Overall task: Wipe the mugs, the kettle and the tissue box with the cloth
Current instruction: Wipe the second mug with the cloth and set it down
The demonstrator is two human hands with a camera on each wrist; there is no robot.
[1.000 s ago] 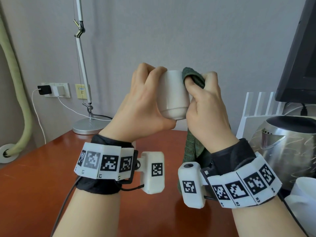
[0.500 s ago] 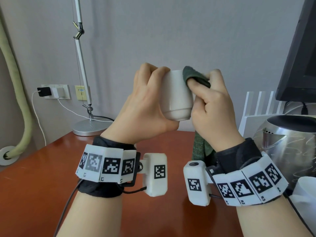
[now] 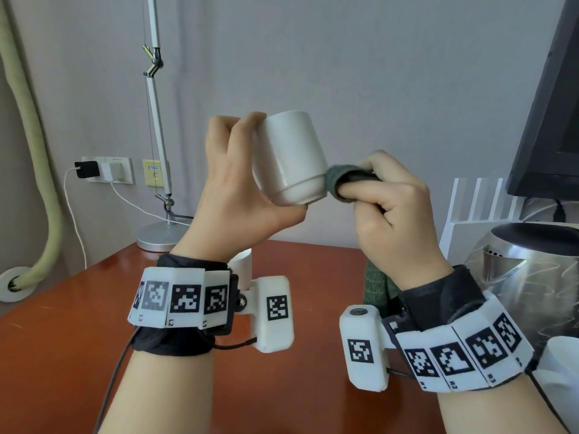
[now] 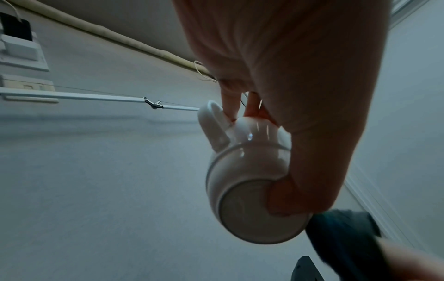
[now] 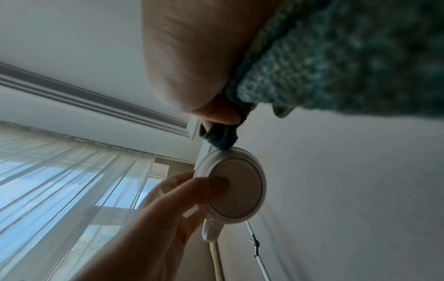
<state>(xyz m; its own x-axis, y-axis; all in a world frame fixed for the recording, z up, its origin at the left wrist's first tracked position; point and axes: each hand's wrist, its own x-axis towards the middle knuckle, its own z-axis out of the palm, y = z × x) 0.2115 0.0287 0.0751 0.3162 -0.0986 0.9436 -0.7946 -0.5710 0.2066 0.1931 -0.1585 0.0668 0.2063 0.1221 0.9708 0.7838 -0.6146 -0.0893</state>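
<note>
From the head view, the left hand (image 3: pixel 238 189) holds a white mug (image 3: pixel 289 158) up in the air above the red-brown table (image 3: pixel 62 324), fingers curled round its far side and the thumb under its base; the mug leans with its base toward the right hand. The right hand (image 3: pixel 391 211) is closed round a bunched green cloth (image 3: pixel 336 183), whose wad touches the mug's lower edge while a tail of it hangs below the wrist. A steel kettle (image 3: pixel 532 277) stands at the right on the table, with the rim of a second mug (image 3: pixel 560 364) just in front of it and another white mug (image 3: pixel 241 261) partly hidden behind the left wrist. A desk lamp (image 3: pixel 159 233) stands at the back. In the left wrist view, the mug (image 4: pixel 247 171) shows its base, the thumb (image 4: pixel 288 197) pressed against it, fingers through the handle (image 4: pixel 212 125), and the cloth (image 4: pixel 341 237) beside the base rim. In the right wrist view, the cloth (image 5: pixel 348 66) is pinched in the fingers, its tip touching the mug's (image 5: pixel 238 186) base edge, and the left hand's thumb (image 5: pixel 204 188) lies on the base.
</note>
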